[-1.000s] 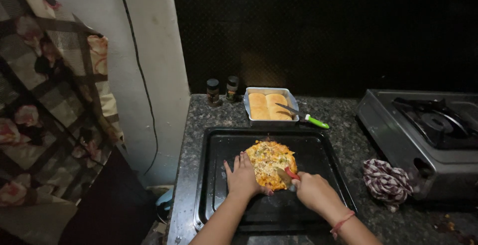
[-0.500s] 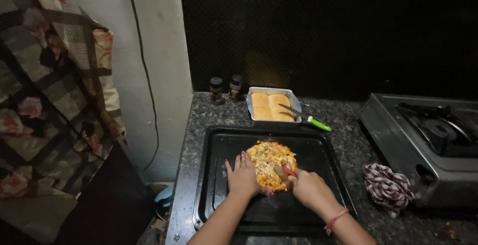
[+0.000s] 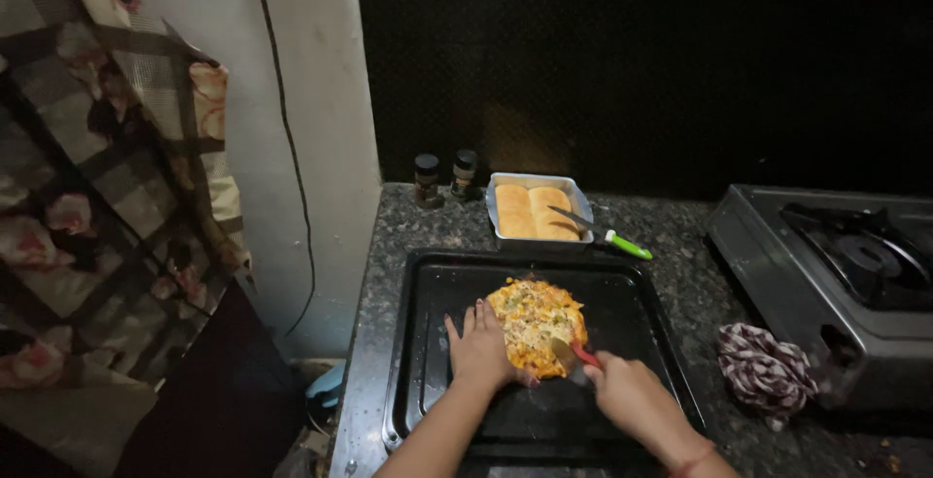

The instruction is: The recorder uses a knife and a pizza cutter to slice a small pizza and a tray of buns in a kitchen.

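A small round pizza [image 3: 535, 324] with yellow and orange topping lies on a black baking tray [image 3: 432, 293] on the dark stone counter. My left hand [image 3: 478, 347] rests flat on the tray with its fingers against the pizza's left edge. My right hand [image 3: 630, 395] grips a red-handled knife [image 3: 575, 351] whose blade is at the pizza's lower right edge.
Behind the tray stand a white tray of bread rolls [image 3: 533, 210], a green-handled knife [image 3: 614, 238] laid across it, and two small dark jars [image 3: 446, 179]. A gas stove [image 3: 844, 272] and a crumpled striped cloth [image 3: 764, 369] are at the right. A patterned curtain [image 3: 107, 196] hangs at the left.
My right hand and the knife have moved down from the pizza's right side to its lower right edge. My left hand has stayed at the pizza's left edge.
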